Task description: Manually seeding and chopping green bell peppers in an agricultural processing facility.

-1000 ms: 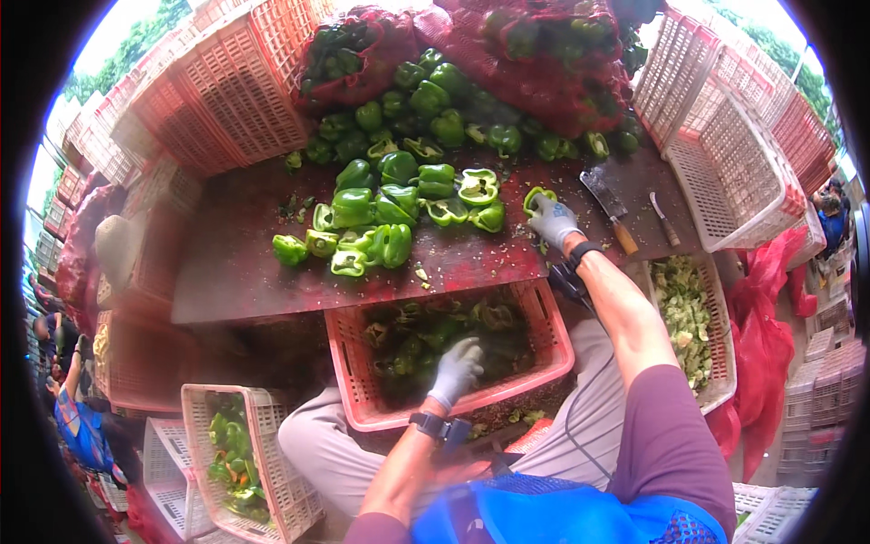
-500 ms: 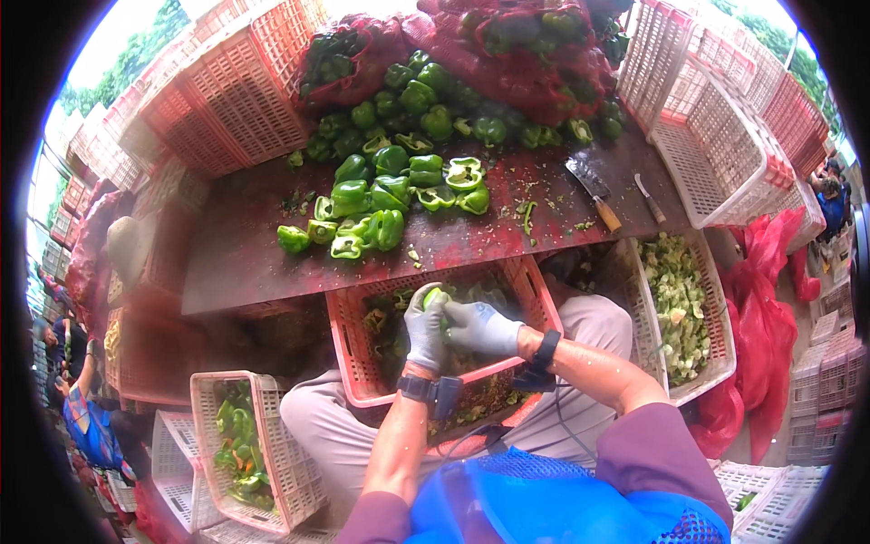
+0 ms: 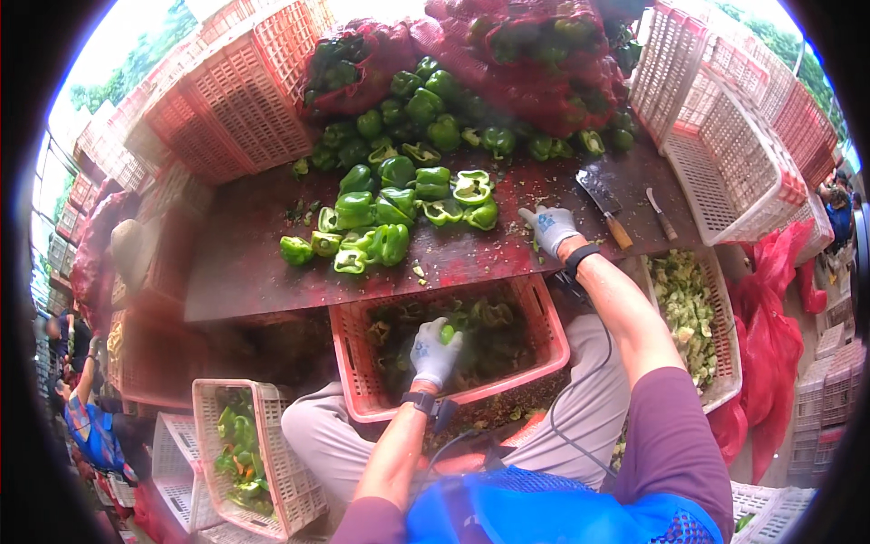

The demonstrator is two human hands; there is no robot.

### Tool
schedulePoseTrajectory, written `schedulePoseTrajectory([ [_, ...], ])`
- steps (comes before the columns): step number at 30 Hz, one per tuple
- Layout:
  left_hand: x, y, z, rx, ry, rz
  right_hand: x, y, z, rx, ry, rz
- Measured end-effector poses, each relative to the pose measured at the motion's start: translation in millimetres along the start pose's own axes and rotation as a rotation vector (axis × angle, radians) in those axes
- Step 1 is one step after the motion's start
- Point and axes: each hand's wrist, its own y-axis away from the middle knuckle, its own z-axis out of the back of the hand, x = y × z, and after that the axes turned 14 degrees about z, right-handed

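Note:
My left hand [image 3: 435, 354], in a pale grey glove, is above the red crate [image 3: 343, 367] between my knees. Its fingers are closed on a piece of green bell pepper [image 3: 446, 334]. My right hand [image 3: 553, 228], also gloved, reaches onto the dark red tabletop [image 3: 263, 281] with its fingers apart, over some small green scraps. Right of it lie a cleaver [image 3: 602, 208] with a wooden handle and a small knife [image 3: 662, 214]. To its left sits a group of whole and cut green bell peppers [image 3: 381, 208]. Pepper pieces lie inside the red crate, partly in shadow.
Red mesh sacks of peppers [image 3: 544, 72] and a loose pepper heap [image 3: 426, 109] stand at the back. A crate of pale green trimmings [image 3: 680, 317] is at my right, a crate of pepper pieces [image 3: 240, 444] at lower left. Stacked crates [image 3: 227, 109] flank the table.
My hands were together over the red crate with the pepper piece between them. My right hand has moved away forward and right onto the table; my left keeps the piece, slightly lower.

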Motion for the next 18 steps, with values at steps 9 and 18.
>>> schedulePoseTrajectory([
  [9,-42,-38,-5,-0.035,-0.154,-0.328,-62,67,-28,0.006,0.111,0.190],
  [18,-183,-155,-5,-0.041,-0.260,-0.284,-149,321,-19,0.086,0.225,-0.478],
])
